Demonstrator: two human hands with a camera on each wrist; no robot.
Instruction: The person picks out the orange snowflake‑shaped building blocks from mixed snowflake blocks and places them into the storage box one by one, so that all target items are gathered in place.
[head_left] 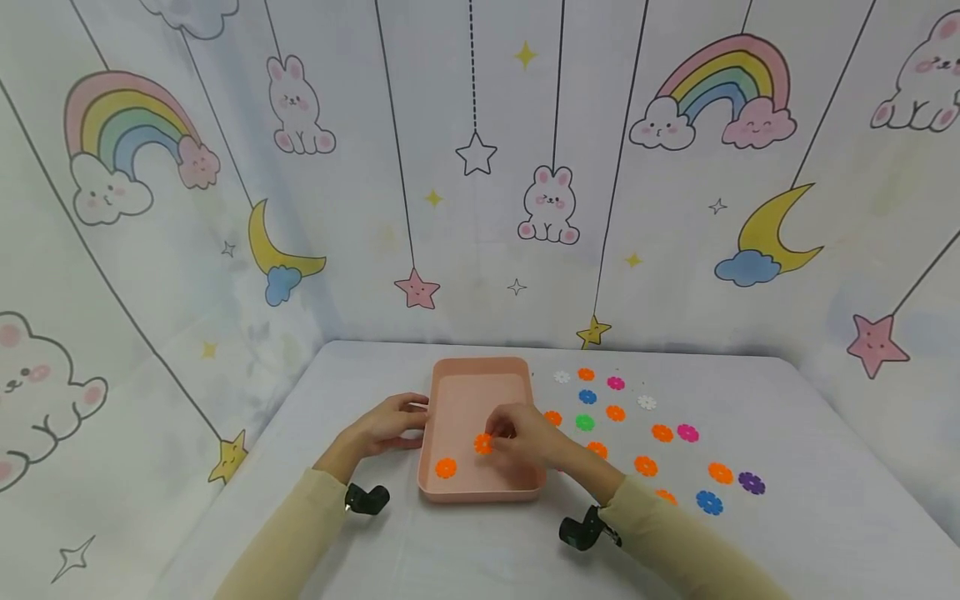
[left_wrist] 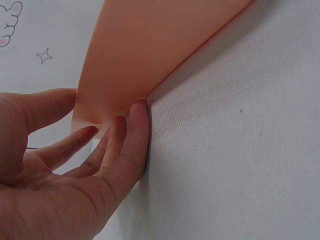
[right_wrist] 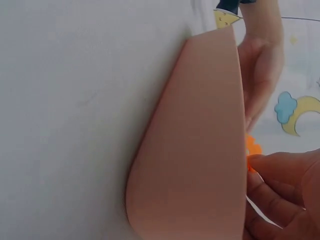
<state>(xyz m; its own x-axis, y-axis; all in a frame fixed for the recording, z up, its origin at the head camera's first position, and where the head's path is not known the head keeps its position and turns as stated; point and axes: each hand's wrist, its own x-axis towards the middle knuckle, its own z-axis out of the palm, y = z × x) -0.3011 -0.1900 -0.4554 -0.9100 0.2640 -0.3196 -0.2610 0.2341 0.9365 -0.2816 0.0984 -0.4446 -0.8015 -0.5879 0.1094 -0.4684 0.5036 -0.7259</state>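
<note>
A shallow pink tray [head_left: 480,387] lies on the white table. At its left side rests my left hand [head_left: 392,423]; in the left wrist view its fingertips [left_wrist: 140,107] touch the tray's outer wall, with the thumb at the rim. My right hand [head_left: 531,433] reaches over the tray from the right and pinches an orange flower-shaped piece [head_left: 483,443] between thumb and fingers. That piece [right_wrist: 253,145] is partly hidden behind the tray wall in the right wrist view. Another orange flower-shaped piece [head_left: 446,468] lies inside the tray, near its front left corner.
Right of the tray, several flower-shaped pieces are spread over the table, among them a green one [head_left: 584,422], a purple one [head_left: 752,483], a blue one [head_left: 709,502] and a white one [head_left: 647,402]. A patterned cloth [head_left: 480,233] hangs behind the table.
</note>
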